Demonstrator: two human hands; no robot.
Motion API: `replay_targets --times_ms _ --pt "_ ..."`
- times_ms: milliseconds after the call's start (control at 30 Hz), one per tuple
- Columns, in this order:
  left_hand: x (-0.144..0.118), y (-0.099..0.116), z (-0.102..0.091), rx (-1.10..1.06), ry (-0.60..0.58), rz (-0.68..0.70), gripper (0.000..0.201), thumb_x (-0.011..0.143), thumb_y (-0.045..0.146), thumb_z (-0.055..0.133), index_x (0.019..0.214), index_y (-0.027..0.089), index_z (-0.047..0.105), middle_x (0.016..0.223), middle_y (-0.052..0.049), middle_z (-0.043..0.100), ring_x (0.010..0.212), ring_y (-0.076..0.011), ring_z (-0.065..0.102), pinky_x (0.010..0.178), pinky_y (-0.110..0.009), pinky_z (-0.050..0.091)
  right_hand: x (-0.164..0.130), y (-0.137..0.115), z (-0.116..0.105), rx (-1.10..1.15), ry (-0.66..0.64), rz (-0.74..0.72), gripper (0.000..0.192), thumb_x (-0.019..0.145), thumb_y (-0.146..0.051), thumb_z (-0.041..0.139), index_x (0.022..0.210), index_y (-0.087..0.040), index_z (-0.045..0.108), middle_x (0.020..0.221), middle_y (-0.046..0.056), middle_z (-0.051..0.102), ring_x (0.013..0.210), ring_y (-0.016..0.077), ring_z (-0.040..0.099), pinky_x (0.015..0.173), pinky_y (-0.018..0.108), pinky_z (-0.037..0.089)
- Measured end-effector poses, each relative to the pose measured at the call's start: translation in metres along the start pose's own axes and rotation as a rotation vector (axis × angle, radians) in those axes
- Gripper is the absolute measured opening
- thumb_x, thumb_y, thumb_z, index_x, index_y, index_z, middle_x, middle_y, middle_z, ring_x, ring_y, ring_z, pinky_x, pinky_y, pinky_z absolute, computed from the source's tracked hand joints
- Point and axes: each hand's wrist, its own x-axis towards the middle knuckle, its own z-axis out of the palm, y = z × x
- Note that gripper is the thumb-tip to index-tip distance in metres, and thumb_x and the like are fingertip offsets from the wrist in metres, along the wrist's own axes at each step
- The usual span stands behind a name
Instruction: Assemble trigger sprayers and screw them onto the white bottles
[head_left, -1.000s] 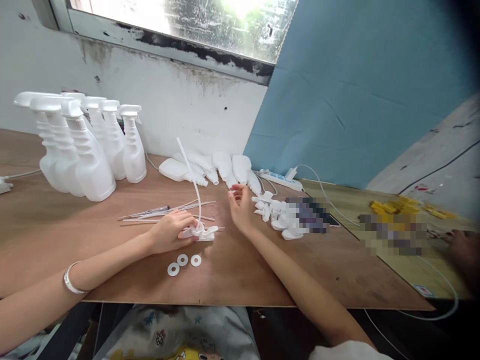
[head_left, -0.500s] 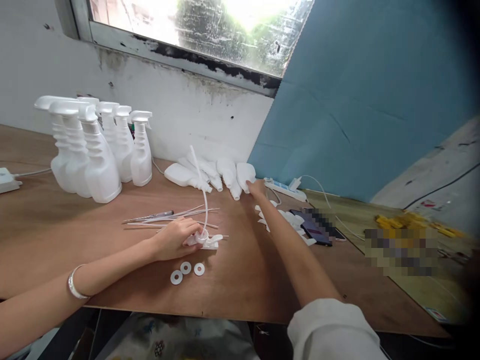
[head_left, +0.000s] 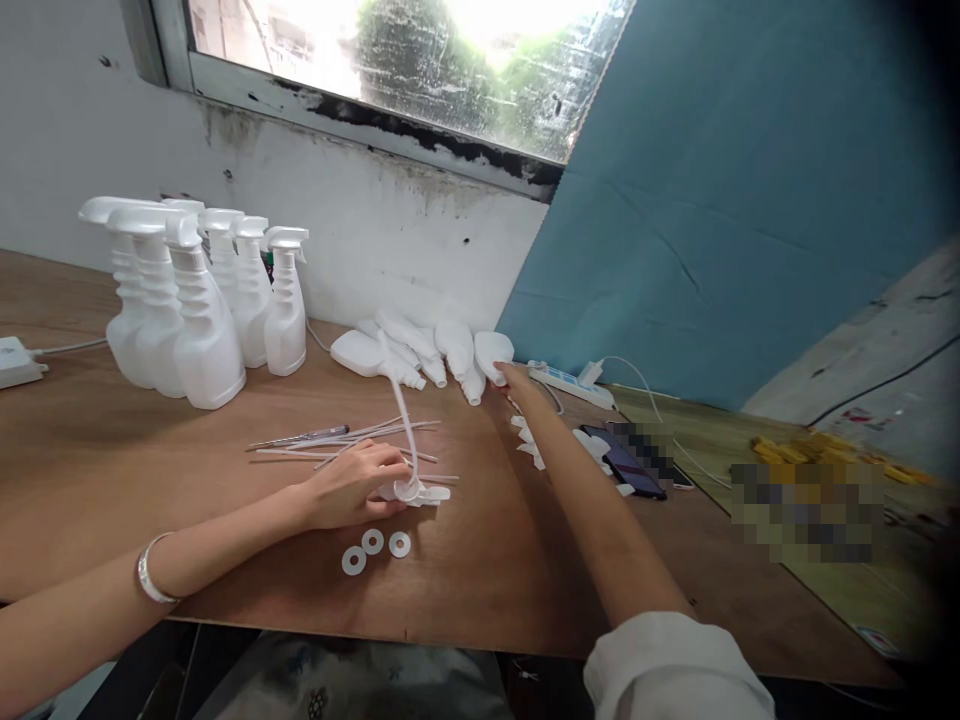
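My left hand [head_left: 364, 485] is closed around a white trigger spray head [head_left: 411, 491], held low over the brown table. From it a thin white dip tube [head_left: 403, 405] sticks up, leaning left at its top. Three flat white washers [head_left: 373, 542] lie just in front of that hand. Reaching far forward, my right hand [head_left: 516, 380] has its fingers at the neck end of a white plastic bottle [head_left: 493, 349], the rightmost of several lying against the wall. Its fingertips are partly hidden, but they appear closed on the bottle.
Several assembled spray bottles [head_left: 210, 335] stand at the back left. Loose tubes [head_left: 281, 456] and a pen-like tool [head_left: 315, 434] lie behind my left hand. White trigger parts [head_left: 527, 440], a phone [head_left: 626, 465] and a power strip [head_left: 574, 385] are on the right.
The spray head in my left hand has tipped slightly, and its tube leans differently with the top lower. My right hand stays at the same bottle, its fingers slightly shifted.
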Motion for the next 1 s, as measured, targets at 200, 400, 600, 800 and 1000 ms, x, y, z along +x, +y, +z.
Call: replay_targets --times_ms 200,400,600,800,1000 --pt "-0.002 0.000 0.000 0.015 -0.010 -0.002 0.018 0.075 0.025 0.057 0.093 0.023 0.058 0.095 -0.004 0.055 0.087 -0.0185 0.053 0.079 -0.028 0.037 -0.003 -0.029 -0.018 0.286 0.056 0.048 0.026 0.085 -0.029 0.046 0.105 -0.012 0.049 0.096 0.006 0.056 0.078 0.0121 0.057 0.065 0.027 0.052" --pt "-0.001 0.001 -0.001 0.028 -0.009 -0.004 0.016 0.077 0.027 0.054 0.091 0.019 0.056 0.093 -0.006 0.055 0.082 -0.0179 0.052 0.076 -0.028 0.038 -0.050 -0.075 -0.034 0.691 0.077 -0.137 0.017 0.081 -0.033 0.048 0.086 -0.017 0.048 0.073 -0.003 0.052 0.060 0.0046 0.054 0.051 0.013 0.049" --pt "0.001 0.000 -0.003 0.056 -0.047 -0.004 0.019 0.079 0.031 0.052 0.092 0.017 0.053 0.091 -0.006 0.055 0.081 -0.0189 0.051 0.075 -0.029 0.037 -0.120 -0.122 -0.034 0.961 -0.399 -0.397 0.013 0.069 -0.025 0.062 0.074 -0.017 0.053 0.069 -0.005 0.052 0.064 0.0037 0.055 0.059 0.015 0.051" --pt "0.001 0.001 -0.004 0.060 -0.032 0.018 0.018 0.080 0.031 0.051 0.091 0.018 0.052 0.090 -0.005 0.055 0.081 -0.0183 0.052 0.075 -0.029 0.036 -0.184 -0.163 -0.037 0.771 -0.629 -0.664 0.014 0.071 -0.026 0.062 0.068 -0.015 0.055 0.064 -0.005 0.050 0.058 0.0024 0.051 0.055 0.015 0.048" --pt "0.000 0.000 -0.002 0.053 -0.020 0.016 0.020 0.078 0.029 0.053 0.095 0.018 0.050 0.091 -0.005 0.056 0.083 -0.0185 0.053 0.075 -0.028 0.036 -0.222 -0.194 -0.047 0.560 -0.776 -0.868 0.015 0.071 -0.024 0.062 0.060 -0.018 0.055 0.063 -0.006 0.051 0.065 0.0051 0.055 0.057 0.017 0.049"
